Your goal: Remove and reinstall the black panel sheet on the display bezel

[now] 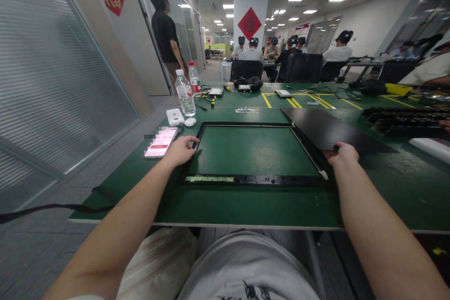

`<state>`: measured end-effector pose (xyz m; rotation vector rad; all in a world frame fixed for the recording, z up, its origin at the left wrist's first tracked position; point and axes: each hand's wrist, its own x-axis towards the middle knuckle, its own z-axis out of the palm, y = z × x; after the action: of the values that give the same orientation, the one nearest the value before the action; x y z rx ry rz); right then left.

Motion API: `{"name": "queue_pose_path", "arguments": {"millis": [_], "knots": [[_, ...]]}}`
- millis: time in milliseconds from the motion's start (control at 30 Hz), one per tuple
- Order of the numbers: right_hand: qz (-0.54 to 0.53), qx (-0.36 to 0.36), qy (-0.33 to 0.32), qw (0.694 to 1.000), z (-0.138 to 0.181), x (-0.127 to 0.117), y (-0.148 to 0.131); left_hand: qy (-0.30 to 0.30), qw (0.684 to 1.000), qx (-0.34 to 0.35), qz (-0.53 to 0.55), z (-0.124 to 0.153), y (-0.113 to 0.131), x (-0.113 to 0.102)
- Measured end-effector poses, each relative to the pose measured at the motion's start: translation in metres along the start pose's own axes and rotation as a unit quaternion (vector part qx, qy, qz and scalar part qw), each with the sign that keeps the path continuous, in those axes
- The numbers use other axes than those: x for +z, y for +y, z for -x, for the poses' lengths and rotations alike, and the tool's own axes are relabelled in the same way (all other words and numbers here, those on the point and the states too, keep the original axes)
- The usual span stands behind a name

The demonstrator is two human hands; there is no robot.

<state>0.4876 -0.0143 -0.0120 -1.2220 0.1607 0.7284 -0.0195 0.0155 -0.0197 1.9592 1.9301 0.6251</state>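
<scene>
A thin black rectangular frame (260, 180), like a monitor bezel, lies flat on the green table in front of me. Along its near edge runs a green strip (210, 179), and pale tabs stick out at its right corners. My left hand (182, 150) has its fingers curled on the frame's left side. With its near edge pinched in my right hand (343, 154), a flat black panel (337, 131) is just right of the frame, tilted and partly over its right side. The fingertips under the panel are hidden.
Left of the frame are a lit phone (161, 143), a white case (175, 117) and a water bottle (185, 93). Small white pieces (246, 110) lie beyond it. Black parts (397, 122) and a white roll (431, 150) are at right. Other people sit farther back; one stands at left.
</scene>
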Motion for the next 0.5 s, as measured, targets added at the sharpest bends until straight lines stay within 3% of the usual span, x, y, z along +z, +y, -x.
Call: {"name": "queue_pose_path", "arguments": {"millis": [500], "knots": [[0.006, 0.01, -0.009, 1.0, -0.005, -0.0001, 0.0003, -0.007, 1.0, 0.008, -0.014, -0.0003, -0.0004, 0.0022]]}}
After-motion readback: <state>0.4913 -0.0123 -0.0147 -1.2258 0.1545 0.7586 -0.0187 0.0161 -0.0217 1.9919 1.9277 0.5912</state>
